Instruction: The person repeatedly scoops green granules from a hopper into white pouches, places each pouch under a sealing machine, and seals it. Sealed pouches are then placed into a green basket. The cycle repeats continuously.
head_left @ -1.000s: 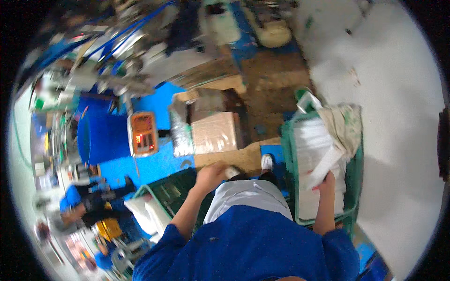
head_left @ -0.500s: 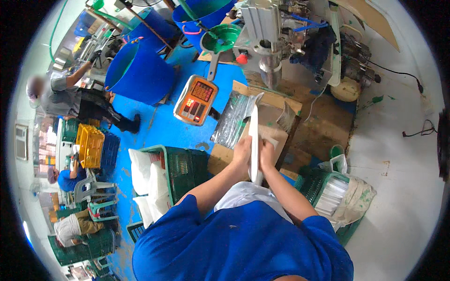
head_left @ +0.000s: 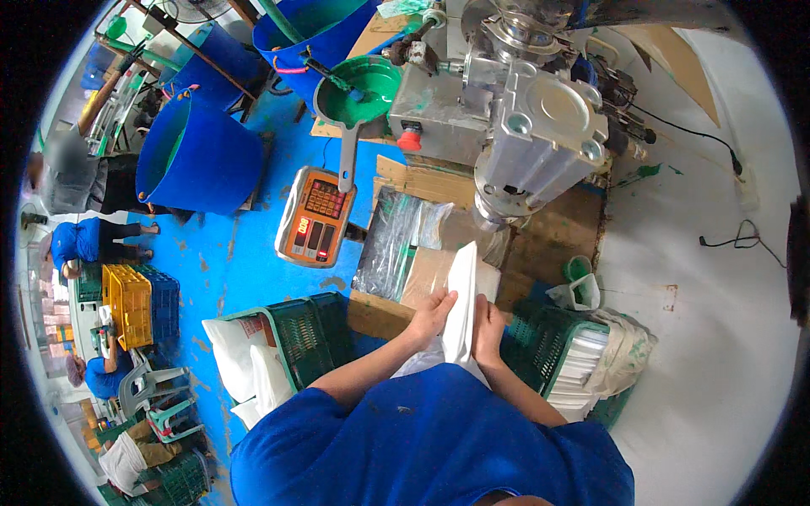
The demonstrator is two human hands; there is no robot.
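Note:
I hold a flat white pouch (head_left: 461, 295) upright, nearly edge-on, between my two hands in front of my body. My left hand (head_left: 432, 320) is closed on its left side, thumb at the edge. My right hand (head_left: 487, 331) grips the right side with its fingers pressed together. Just beyond the pouch is a cardboard-covered stand (head_left: 426, 282) with clear plastic (head_left: 384, 244) over its left part. Above its far side hangs a metal machine's nozzle (head_left: 492, 211), apart from the pouch.
An orange-faced scale (head_left: 319, 215) is at the left of the stand. Beyond it a long-handled pan (head_left: 348, 156) holds green paste. Green crates with white pouches stand at left (head_left: 308, 337) and right (head_left: 527, 346). Blue tubs (head_left: 207, 160) and co-workers (head_left: 80, 244) are farther left.
My view has shifted, bringing the machine larger into the picture. Both hands and the pouch sit closer to my body, and the pouch shows more of its broad face.

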